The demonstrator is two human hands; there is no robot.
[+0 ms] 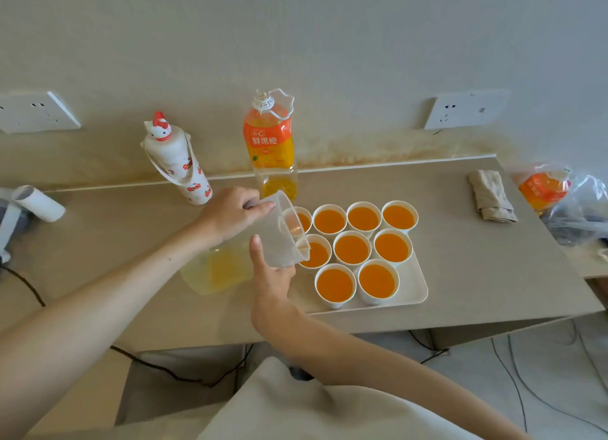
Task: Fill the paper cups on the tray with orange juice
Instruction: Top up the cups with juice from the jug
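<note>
Several white paper cups (352, 249) stand on a white tray (415, 293) in the middle of the table, and all that I can see hold orange juice. I hold a clear plastic pitcher (279, 242) tilted on its side, its spout over the left cup of the middle row (317, 255). Only a pale yellow trace of juice shows inside the pitcher. My left hand (230, 217) grips its top side. My right hand (271, 276) supports it from below, thumb up against its wall. The pitcher partly hides the back left cup (302, 221).
An open orange juice bottle (271, 143), nearly empty, stands behind the tray. A white cat-topped flask (177, 163) is to its left, with a paper roll (38, 202) at the far left. A folded cloth (492, 196) and a plastic bag with another juice bottle (544, 189) lie at the right.
</note>
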